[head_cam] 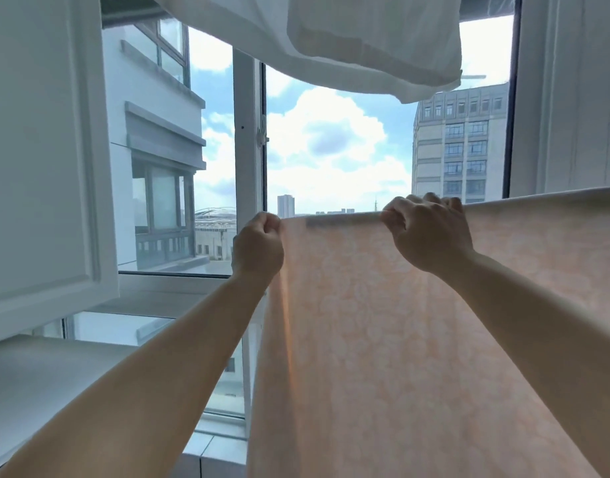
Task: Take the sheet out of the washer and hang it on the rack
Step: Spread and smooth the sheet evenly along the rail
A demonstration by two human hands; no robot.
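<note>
Sheet [417, 339] hangs at centre-right of the frame, its top edge stretched level. My left hand [258, 246] pinches its left corner; my right hand [427, 232] curls over the edge further right. Rack bar itself I cannot make out. Risk: an uneven pull drags the cloth sideways, and the open window [248, 150] behind invites wind lift.

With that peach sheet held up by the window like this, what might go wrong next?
The left hand pinches only the corner of the peach sheet, so that end might slip and drop. The window looks open just behind it; a gust could pull the cloth outward. The white laundry hanging overhead might get bumped if the right hand lifts the top edge higher.
</note>
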